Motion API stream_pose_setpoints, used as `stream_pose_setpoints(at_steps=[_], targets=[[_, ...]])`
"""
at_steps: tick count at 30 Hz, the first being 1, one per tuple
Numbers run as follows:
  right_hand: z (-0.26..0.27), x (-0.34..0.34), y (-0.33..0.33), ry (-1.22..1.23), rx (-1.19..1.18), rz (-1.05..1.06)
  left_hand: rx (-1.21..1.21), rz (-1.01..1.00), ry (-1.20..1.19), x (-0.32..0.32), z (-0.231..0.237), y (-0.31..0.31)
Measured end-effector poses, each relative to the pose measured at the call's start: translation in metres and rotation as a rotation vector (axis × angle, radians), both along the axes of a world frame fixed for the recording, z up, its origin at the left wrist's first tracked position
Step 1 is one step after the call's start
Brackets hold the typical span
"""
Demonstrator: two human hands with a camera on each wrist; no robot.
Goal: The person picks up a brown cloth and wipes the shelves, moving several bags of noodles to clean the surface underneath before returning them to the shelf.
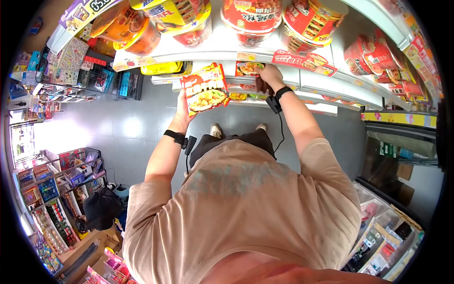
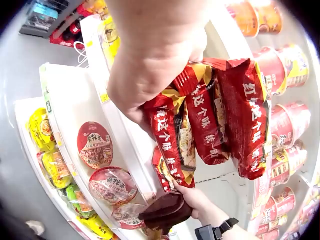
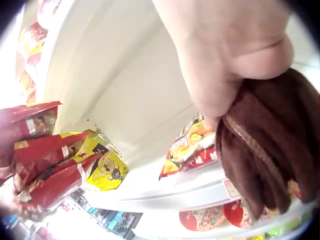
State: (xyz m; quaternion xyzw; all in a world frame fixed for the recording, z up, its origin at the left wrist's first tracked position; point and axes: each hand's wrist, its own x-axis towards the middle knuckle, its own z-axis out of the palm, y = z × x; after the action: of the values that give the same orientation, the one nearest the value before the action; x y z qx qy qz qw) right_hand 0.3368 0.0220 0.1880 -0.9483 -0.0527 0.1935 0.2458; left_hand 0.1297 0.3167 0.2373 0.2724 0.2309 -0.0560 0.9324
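My left hand (image 1: 181, 108) grips a stack of three red instant noodle packets (image 2: 205, 117), the front one facing up in the head view. My right hand (image 1: 271, 75) reaches in over a white shelf and holds a bunched dark brown cloth (image 3: 270, 140) that hangs over the shelf edge. Its fingertips are right at another red noodle packet (image 3: 192, 147), which lies on that shelf. Part of this packet is hidden behind the hand.
Cup noodles (image 1: 250, 16) stand on the upper shelf above both hands. A yellow packet (image 3: 107, 167) sits at the left end of the middle shelf. Lower shelves carry round noodle bowls (image 2: 112, 185) and bagged noodles (image 2: 42, 130). Another rack (image 1: 54, 203) stands behind on the left.
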Motion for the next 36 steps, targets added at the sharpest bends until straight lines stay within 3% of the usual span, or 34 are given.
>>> stream_pose_setpoints(at_steps=[2,5,9,11,13,15,17,18,21,25,27,29,31,33,36], targets=[[0.002,0.002,0.012,0.056,-0.052,0.021,0.035,-0.041,0.001,0.001,0.003,0.007],[-0.005,-0.007,0.033,-0.079,-0.162,0.073,0.063,-0.064,-0.001,0.010,-0.003,0.016],[0.056,-0.030,0.033,0.249,0.196,-0.077,0.106,-0.083,0.020,0.023,-0.012,0.022],[0.077,-0.048,0.034,0.080,0.252,-0.054,0.119,-0.099,0.034,0.031,-0.016,0.021],[0.065,-0.056,0.033,-0.054,0.350,0.021,0.133,-0.098,0.043,0.042,-0.018,0.014],[0.079,-0.061,0.038,0.247,0.442,0.153,0.111,-0.157,0.080,0.055,-0.032,0.011],[0.074,-0.068,0.045,0.210,0.390,0.269,0.094,-0.219,0.103,0.068,-0.038,0.004],[0.057,-0.066,0.051,0.070,0.367,0.336,0.106,-0.210,0.089,0.075,-0.032,-0.003],[0.054,-0.064,0.045,0.071,0.484,0.256,0.219,-0.140,0.060,0.090,-0.056,-0.002],[0.045,-0.040,0.009,0.068,0.360,0.309,0.354,-0.045,0.101,0.101,-0.064,0.007],[0.036,-0.033,-0.017,0.233,0.541,0.093,0.390,0.037,0.089,0.100,-0.053,0.006],[0.043,-0.025,-0.047,0.160,0.514,-0.093,0.426,0.128,0.072,0.104,-0.043,0.007],[0.040,-0.011,-0.076,-0.049,0.381,-0.064,0.402,0.122,0.071,0.106,-0.045,0.017],[0.023,0.008,-0.099,-0.086,0.315,-0.083,0.387,0.126,0.096,0.106,-0.045,0.021],[0.007,0.033,-0.117,0.124,0.116,-0.065,0.268,-0.018,0.136,0.107,-0.039,0.023]])
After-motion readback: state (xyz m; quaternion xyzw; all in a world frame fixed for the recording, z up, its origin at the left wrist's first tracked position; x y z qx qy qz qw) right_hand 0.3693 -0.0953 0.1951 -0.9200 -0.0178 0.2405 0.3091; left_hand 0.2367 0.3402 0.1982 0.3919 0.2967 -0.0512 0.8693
